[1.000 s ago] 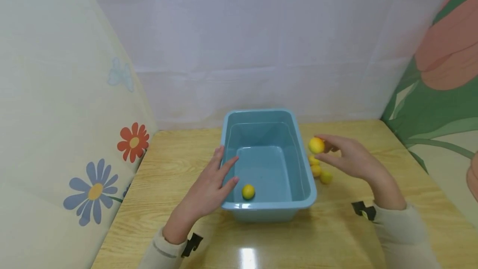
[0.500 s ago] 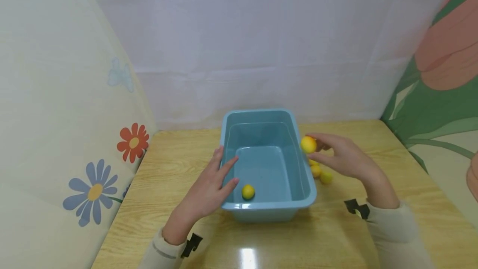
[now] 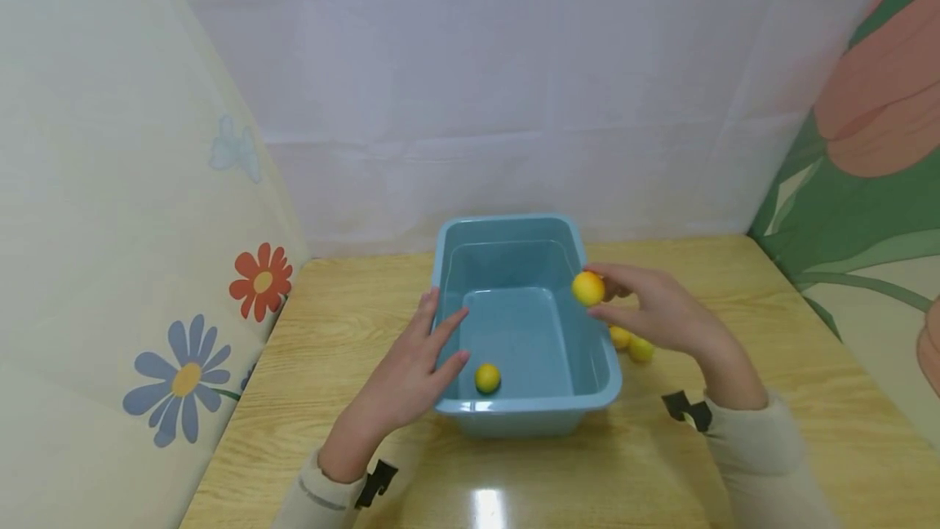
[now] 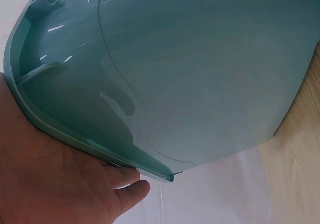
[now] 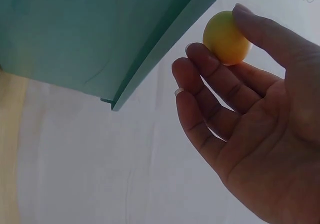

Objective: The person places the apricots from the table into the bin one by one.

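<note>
Between thumb and fingertips, my right hand (image 3: 649,300) pinches a small yellow-orange ball-shaped fruit (image 3: 588,289), held at the right rim of a blue plastic basin (image 3: 525,405). The right wrist view shows this fruit (image 5: 226,38) with a greenish side, above the level of the rim. My left hand (image 3: 411,370) rests on the basin's left rim with its fingers extended, some reaching over the inside; the left wrist view has the hand (image 4: 65,179) under the rim's edge. Inside the basin, near its front left corner, lies one yellow fruit (image 3: 488,378).
Just right of the basin, an orange-yellow fruit (image 3: 620,338) and a greener one (image 3: 641,349) lie on the wooden table (image 3: 352,292). A white cloth (image 3: 411,104) hangs behind the table, with flower-printed panels at both sides.
My right hand has moved left with the pinched fruit, from above the loose fruits to the basin's right rim. The left hand and the basin have stayed in place.
</note>
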### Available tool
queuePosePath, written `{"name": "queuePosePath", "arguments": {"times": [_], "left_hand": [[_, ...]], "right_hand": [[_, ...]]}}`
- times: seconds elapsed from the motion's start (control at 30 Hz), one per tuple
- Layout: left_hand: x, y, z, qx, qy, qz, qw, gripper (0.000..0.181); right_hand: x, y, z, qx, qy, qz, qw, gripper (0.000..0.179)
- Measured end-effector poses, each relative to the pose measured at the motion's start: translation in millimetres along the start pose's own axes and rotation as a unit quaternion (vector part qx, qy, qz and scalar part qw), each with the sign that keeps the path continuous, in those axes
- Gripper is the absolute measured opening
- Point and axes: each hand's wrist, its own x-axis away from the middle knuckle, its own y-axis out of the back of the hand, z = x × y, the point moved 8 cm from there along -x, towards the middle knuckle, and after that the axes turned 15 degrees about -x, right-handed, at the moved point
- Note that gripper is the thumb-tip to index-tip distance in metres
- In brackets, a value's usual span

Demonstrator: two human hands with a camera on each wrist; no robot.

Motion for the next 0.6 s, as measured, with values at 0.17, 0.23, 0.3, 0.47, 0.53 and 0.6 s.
{"name": "queuePosePath", "arguments": {"times": [0.17,0.23,0.3,0.47,0.53,0.6], "left_hand": [[0.0,-0.6,-0.2,0.002,0.001,0.001,1.0000,0.063],[0.2,-0.5,-0.1,0.003,0.000,0.000,1.0000,0.062],[0.1,-0.4,0.0,0.002,0.000,0.000,1.0000,0.062],[-0.3,-0.5,-0.1,0.002,0.001,0.001,1.0000,0.062],[-0.3,-0.5,-0.1,0.003,0.001,0.001,1.0000,0.062],[-0.3,-0.6,-0.2,0.004,0.000,0.000,1.0000,0.062]], "right_hand": [[-2.4,-4.9,0.1,-0.003,0.002,0.008,1.0000,0.054],[-3.2,-6.7,0.4,-0.002,0.001,0.011,0.9999,0.054],[-3.9,-8.3,0.4,0.001,0.001,0.014,0.9999,0.054],[-5.1,-10.4,2.2,0.008,0.002,0.016,0.9998,0.054],[-5.6,-11.3,3.6,0.007,0.004,0.017,0.9998,0.055],[-6.2,-12.9,4.2,0.005,0.003,0.020,0.9998,0.055]]}}
